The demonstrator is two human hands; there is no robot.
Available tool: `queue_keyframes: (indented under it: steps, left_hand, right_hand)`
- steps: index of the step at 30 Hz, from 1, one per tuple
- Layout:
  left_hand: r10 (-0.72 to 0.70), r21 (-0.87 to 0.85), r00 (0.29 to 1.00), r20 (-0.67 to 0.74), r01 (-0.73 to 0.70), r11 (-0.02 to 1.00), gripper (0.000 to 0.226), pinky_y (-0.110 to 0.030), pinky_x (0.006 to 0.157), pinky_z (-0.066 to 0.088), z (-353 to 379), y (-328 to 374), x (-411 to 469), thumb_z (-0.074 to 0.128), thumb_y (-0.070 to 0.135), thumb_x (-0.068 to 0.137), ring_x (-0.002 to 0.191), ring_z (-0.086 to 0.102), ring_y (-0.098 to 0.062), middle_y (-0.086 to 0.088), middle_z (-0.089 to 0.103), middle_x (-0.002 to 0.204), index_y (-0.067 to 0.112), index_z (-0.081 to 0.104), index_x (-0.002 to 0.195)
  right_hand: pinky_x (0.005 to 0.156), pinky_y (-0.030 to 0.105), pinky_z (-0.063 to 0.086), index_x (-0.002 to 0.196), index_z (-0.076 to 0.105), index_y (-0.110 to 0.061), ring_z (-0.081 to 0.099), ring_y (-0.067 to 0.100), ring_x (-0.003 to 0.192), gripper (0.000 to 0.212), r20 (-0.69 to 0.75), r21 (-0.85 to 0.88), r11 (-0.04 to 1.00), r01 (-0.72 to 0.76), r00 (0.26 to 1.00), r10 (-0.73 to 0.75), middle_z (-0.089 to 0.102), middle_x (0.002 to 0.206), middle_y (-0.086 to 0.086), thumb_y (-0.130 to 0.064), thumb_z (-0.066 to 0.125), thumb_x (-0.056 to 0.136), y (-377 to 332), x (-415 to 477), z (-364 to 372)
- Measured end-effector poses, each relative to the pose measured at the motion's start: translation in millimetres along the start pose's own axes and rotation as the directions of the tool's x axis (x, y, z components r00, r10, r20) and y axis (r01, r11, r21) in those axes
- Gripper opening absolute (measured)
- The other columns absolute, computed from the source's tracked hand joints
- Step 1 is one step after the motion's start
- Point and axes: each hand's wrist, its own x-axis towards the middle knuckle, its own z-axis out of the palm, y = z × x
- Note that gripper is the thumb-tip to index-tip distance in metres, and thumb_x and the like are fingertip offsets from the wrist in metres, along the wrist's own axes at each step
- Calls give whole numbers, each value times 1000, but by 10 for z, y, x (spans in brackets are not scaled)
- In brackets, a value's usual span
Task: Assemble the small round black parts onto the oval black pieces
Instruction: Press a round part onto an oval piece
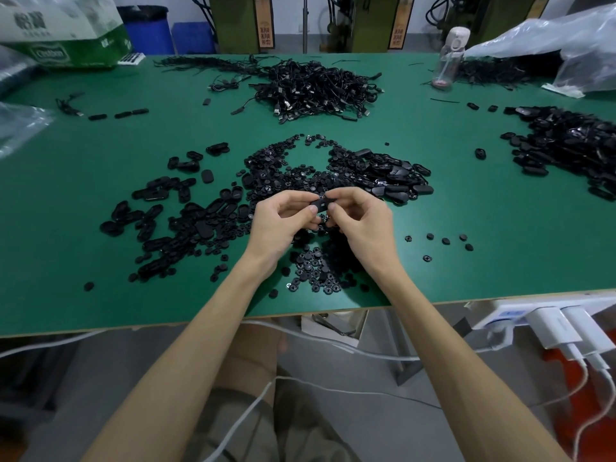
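Both hands meet over the middle of the green table (433, 201). My left hand (283, 221) grips one oval black piece (320, 205) by its left end. My right hand (361, 220) pinches the same piece at its right end, thumb and forefinger over a small round part seated on it. A heap of small round black parts (286, 171) lies just beyond the hands, and more round parts (316, 271) lie under the wrists. Oval black pieces (186, 215) are scattered to the left, and another cluster of oval pieces (393, 175) lies to the right.
A tangle of black cables (316, 88) sits at the table's far middle. A pile of black parts (573, 145) is at the right. A clear bottle (450, 58), plastic bags (566, 45) and a green-and-white package (66, 31) stand at the back. White chargers (550, 325) hang at the near right edge.
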Motion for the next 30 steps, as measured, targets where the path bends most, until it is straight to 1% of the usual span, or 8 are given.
queue_keyframes:
  steps: [3,7,12,16,17,21,26,30]
  left_hand:
    - [2,1,1000,2,-2,1000,18,-33,80,63,-3,-6,4,73,0,92,83,76,-26,-11,78,91,5,75,110]
    - [2,8,1000,-6,-2,1000,18,-31,78,62,1,-10,4,73,-2,92,81,76,-24,-9,78,88,4,75,109]
    - [7,22,1000,-9,-6,1000,19,-31,79,62,1,-11,7,73,-2,92,81,76,-24,-11,78,89,3,74,110]
    - [13,19,1000,-3,-13,1000,18,-35,82,63,4,-13,8,73,-2,92,83,76,-24,-12,78,91,2,75,109]
    - [14,20,1000,0,-14,1000,18,-35,82,63,4,-13,8,73,-2,92,83,76,-24,-12,78,91,2,75,110]
    - [21,-2,1000,20,-21,1000,19,-32,81,62,9,7,-7,74,-1,92,85,77,-25,-13,79,92,1,74,110]
    - [30,-19,999,37,-29,999,22,-27,78,60,9,27,-20,75,-2,90,83,77,-22,-16,78,91,-4,73,112]
    - [35,-15,999,42,-34,999,22,-27,78,61,11,20,-18,75,-3,90,84,77,-23,-13,79,91,-3,73,112]
  right_hand:
    - [81,40,58,107,72,-17,72,17,80,15,-10,-42,999,16,1000,-17,74,85,-2,-9,70,94,-25,-14,8]
    - [83,39,59,103,74,-13,73,16,82,10,-19,-84,996,23,1000,-25,75,87,-2,-9,71,94,-31,-15,15]
    - [80,30,58,99,76,-12,71,9,75,8,-3,-107,994,31,999,-32,75,81,-3,-8,71,95,-30,-10,9]
    - [80,17,50,98,76,-14,64,3,85,9,-35,-147,987,70,996,-76,70,94,-2,-8,71,95,-31,-2,8]
    - [81,17,49,98,75,-15,63,4,87,9,-39,-157,985,75,996,-82,69,96,-2,-8,71,95,-29,-1,8]
    - [83,32,55,100,74,-14,67,14,88,8,-19,-168,983,71,997,-75,71,94,-1,-8,71,95,-18,-7,25]
    - [76,17,52,100,68,-15,65,5,83,11,-51,-136,988,73,995,-81,70,89,-9,-9,73,93,-20,-17,33]
    - [74,16,52,98,72,-15,66,5,81,7,-37,-156,985,78,996,-85,71,87,-9,-9,73,93,-19,-19,35]
